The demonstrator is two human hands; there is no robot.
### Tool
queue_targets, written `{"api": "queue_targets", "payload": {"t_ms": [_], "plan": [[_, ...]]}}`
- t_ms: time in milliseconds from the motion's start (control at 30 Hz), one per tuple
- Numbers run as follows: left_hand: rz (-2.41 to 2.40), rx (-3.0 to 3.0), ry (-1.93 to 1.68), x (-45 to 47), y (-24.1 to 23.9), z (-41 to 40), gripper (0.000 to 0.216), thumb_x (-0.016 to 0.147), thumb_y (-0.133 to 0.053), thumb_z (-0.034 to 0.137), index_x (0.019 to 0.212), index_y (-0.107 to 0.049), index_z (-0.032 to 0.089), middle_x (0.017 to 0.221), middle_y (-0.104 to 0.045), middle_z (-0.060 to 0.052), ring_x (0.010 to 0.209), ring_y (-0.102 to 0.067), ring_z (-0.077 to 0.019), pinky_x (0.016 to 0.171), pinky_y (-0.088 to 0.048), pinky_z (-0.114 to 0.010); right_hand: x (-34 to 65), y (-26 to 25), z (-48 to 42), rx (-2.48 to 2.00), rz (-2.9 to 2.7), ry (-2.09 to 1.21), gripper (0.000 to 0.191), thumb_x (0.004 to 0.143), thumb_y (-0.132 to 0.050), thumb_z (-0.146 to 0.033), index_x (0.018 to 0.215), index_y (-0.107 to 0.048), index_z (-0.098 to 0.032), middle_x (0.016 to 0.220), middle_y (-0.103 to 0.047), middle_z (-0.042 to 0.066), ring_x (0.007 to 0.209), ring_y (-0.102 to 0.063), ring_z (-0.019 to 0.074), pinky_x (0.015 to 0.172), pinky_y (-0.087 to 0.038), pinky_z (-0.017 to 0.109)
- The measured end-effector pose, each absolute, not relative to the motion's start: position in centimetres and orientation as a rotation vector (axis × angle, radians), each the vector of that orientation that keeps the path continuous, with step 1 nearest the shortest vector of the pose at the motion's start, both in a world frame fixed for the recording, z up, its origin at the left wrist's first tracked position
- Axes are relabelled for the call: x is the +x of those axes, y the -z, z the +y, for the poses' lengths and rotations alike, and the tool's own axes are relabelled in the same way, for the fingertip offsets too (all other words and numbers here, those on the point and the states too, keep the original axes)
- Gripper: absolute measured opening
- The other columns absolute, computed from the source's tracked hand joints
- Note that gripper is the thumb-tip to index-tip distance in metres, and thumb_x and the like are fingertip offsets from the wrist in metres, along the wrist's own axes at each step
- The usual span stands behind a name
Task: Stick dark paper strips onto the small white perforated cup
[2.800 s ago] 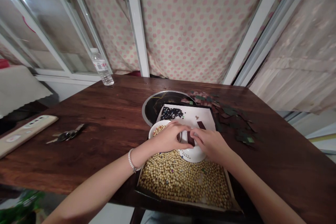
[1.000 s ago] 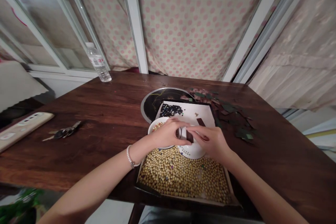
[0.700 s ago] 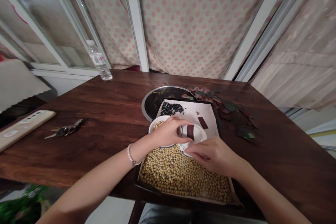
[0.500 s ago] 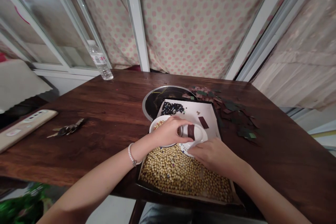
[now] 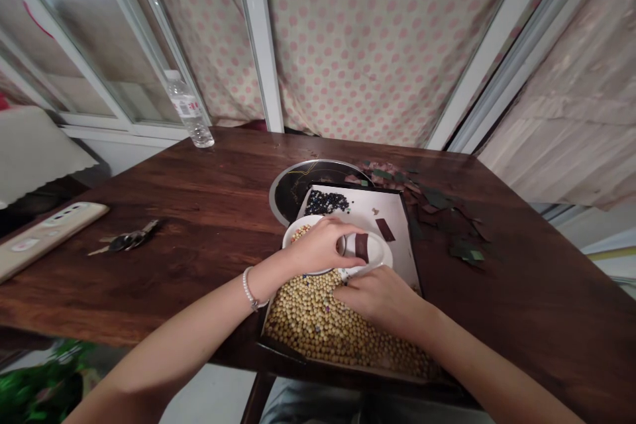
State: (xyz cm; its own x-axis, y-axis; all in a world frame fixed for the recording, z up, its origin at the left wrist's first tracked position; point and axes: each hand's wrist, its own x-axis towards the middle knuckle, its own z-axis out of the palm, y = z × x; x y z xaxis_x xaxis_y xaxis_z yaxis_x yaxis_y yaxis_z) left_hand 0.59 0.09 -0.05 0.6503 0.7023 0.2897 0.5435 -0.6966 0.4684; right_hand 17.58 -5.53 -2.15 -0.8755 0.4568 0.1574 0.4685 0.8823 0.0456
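Observation:
My left hand (image 5: 322, 243) is closed, with thumb and index finger at the two ends of a small dark brown strip (image 5: 361, 247). Behind the strip is a small white dish (image 5: 380, 253), partly covered by my hands. Under my left hand stands a white bowl (image 5: 293, 228) with small coloured beads. My right hand (image 5: 380, 295) reaches over the pale yellow beads (image 5: 308, 318) in the shallow tray (image 5: 392, 202). Its fingers are bent together and its fingertips are at the beads; whatever they may hold is hidden.
Dark beads (image 5: 325, 202) and a second brown strip (image 5: 385, 230) lie at the tray's far end. Behind it is a round black plate (image 5: 283, 189). Brown and green scraps (image 5: 437, 202) spread to the right. Leftward are keys (image 5: 129, 238), a phone (image 5: 54, 232) and a bottle (image 5: 191, 112).
My right hand has moved left, from the rim of the white dish to the pale beads. My left hand stays at the brown strip.

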Motion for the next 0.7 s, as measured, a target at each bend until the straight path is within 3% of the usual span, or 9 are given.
{"api": "queue_targets", "payload": {"t_ms": [267,467,567,700], "plan": [[0.987,2.525,-0.653,0.4,0.2,0.2,0.047,0.073,-0.069,0.047,0.113,-0.062,0.022,0.103,-0.07,-0.007,0.098,-0.063,-0.0249,0.092,-0.043,-0.042,17.8,1.5,-5.7,-0.739,-2.783,-0.011,0.023,0.087,-0.045,-0.009,0.072,-0.061,-0.016,0.062,-0.061,0.001,0.054,-0.048,0.0109,0.049,-0.025,0.026],[0.961,2.537,-0.656,0.5,0.2,0.0,0.048,0.073,-0.07,0.047,0.114,-0.061,0.024,0.11,-0.069,-0.006,0.103,-0.063,-0.0249,0.103,-0.035,-0.046,20.5,0.1,-3.5,-1.075,-2.047,-0.441,0.02,0.084,-0.054,-0.027,0.082,-0.071,-0.017,0.044,-0.029,-0.008,0.042,-0.026,0.0071,0.043,-0.023,0.021],[1.01,2.554,-0.651,0.7,0.1,-0.2,0.05,0.07,-0.072,0.048,0.113,-0.062,0.024,0.116,-0.066,-0.007,0.112,-0.059,-0.0274,0.104,-0.033,-0.048,20.9,0.9,-2.1,-1.166,-2.037,-0.546,0.018,0.08,-0.056,-0.025,0.077,-0.072,-0.017,0.046,-0.028,-0.008,0.044,-0.027,0.0073,0.045,-0.023,0.022],[0.976,2.553,-0.64,0.8,0.0,-0.3,0.047,0.072,-0.071,0.047,0.111,-0.062,0.023,0.111,-0.068,-0.005,0.105,-0.061,-0.025,0.105,-0.033,-0.046,20.9,1.7,-1.6,-1.227,-2.082,-0.655,0.02,0.08,-0.056,-0.026,0.078,-0.073,-0.017,0.047,-0.031,-0.007,0.045,-0.029,0.008,0.045,-0.022,0.023]]}}
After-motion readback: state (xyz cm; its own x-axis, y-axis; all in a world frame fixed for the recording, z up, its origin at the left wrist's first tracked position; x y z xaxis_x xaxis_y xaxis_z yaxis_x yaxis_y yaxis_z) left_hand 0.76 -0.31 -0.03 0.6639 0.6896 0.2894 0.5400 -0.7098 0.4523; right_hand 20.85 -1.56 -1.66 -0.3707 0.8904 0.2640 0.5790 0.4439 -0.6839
